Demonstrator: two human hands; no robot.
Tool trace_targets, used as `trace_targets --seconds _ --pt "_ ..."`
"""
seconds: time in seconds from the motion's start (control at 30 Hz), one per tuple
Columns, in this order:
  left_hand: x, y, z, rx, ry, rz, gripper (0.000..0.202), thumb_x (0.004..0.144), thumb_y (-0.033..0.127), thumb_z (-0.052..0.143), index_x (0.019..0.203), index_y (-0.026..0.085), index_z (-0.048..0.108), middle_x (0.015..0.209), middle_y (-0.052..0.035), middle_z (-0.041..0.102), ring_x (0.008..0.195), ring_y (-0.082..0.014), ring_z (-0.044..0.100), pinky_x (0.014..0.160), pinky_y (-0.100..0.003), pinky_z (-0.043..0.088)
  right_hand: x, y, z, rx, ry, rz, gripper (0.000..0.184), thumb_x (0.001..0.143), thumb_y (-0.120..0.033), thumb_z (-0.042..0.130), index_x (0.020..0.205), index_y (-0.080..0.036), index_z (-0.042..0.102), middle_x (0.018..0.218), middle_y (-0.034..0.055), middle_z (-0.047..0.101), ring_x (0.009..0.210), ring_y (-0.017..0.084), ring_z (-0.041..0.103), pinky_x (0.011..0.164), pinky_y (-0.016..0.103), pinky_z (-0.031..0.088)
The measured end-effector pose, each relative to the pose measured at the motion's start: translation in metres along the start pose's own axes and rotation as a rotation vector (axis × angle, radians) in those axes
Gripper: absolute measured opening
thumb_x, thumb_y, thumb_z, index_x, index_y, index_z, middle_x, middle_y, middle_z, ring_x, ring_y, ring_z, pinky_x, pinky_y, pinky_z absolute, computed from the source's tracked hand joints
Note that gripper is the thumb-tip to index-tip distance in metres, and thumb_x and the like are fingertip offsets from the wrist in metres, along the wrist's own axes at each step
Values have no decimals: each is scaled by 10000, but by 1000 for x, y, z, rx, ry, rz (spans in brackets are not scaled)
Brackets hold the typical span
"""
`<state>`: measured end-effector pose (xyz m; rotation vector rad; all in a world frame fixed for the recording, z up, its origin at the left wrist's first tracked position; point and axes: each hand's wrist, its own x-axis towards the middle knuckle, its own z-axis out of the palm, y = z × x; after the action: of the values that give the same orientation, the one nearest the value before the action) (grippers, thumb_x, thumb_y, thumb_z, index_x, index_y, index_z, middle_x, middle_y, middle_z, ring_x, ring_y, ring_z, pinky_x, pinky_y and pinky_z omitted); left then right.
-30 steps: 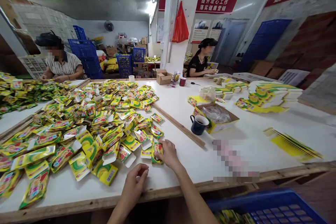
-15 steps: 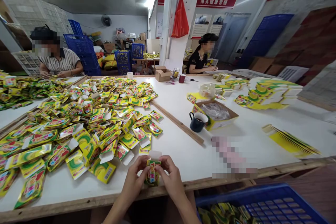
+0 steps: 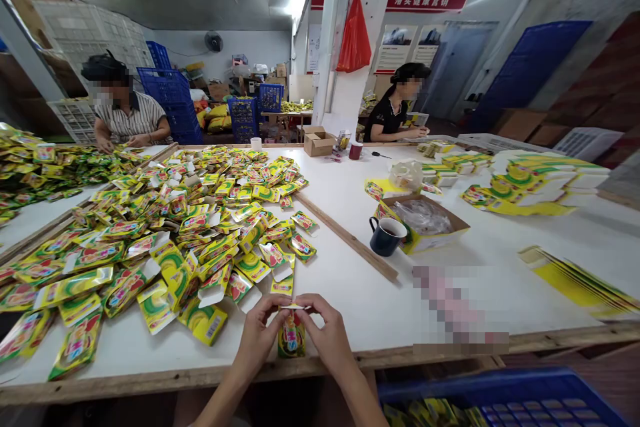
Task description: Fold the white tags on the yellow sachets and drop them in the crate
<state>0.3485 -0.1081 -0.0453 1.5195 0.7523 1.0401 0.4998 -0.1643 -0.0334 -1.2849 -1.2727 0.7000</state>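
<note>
Between my two hands, near the table's front edge, stands a small yellow and green printed carton (image 3: 292, 335) with a white top flap (image 3: 292, 307). My left hand (image 3: 261, 328) pinches the carton's upper left side, thumb in front and fingers at the flap. On the other side, my right hand (image 3: 323, 328) grips the upper right corner in the same way. The flap is folded down level across the top. What is inside the carton is hidden. Left of my hands spreads a heap of similar small cartons (image 3: 190, 227), several with white end flaps sticking out.
A wooden strip (image 3: 350, 240) lies across the white table. Right of it are a dark mug (image 3: 387, 237), an open box of clear plastic (image 3: 445, 237) and flat yellow card (image 3: 565, 280). A blue crate (image 3: 545, 387) sits below the front edge. Two people work across the table.
The carton's white flap stood upright before and is now bent down under my fingers. The whole view has swung slightly left.
</note>
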Motion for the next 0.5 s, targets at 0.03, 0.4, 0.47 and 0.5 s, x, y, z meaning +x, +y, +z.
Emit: trace_targets --seconds 0.03,0.4,0.47,0.5 --pt "0 2 0 18 -3 2 165 824 303 639 931 187 688 994 -90 704 985 -249 650 881 -349 513 -1 -1 -1 -3 -2 -3 119 842 -284 615 902 -207 684 961 58 708 925 215 648 794 287 504" --pt "7 12 6 60 115 -113 171 789 305 651 888 169 677 759 -26 683 702 -170 609 671 -249 482 10 -5 10 -90 70 73 159 869 -322 567 813 -185 626 731 16 661 684 169 602 658 258 469" --pt "10 11 6 44 112 -124 160 780 298 656 866 165 676 764 -25 676 699 -165 595 665 -243 471 13 -5 9 -100 62 74 168 870 -326 563 793 -187 616 718 11 649 669 164 589 646 255 460" --pt "10 10 5 34 105 -131 160 781 299 656 864 164 674 767 -24 673 701 -164 592 668 -243 469 14 -5 9 -99 53 79 171 872 -329 561 790 -187 614 718 10 648 667 164 587 645 255 459"
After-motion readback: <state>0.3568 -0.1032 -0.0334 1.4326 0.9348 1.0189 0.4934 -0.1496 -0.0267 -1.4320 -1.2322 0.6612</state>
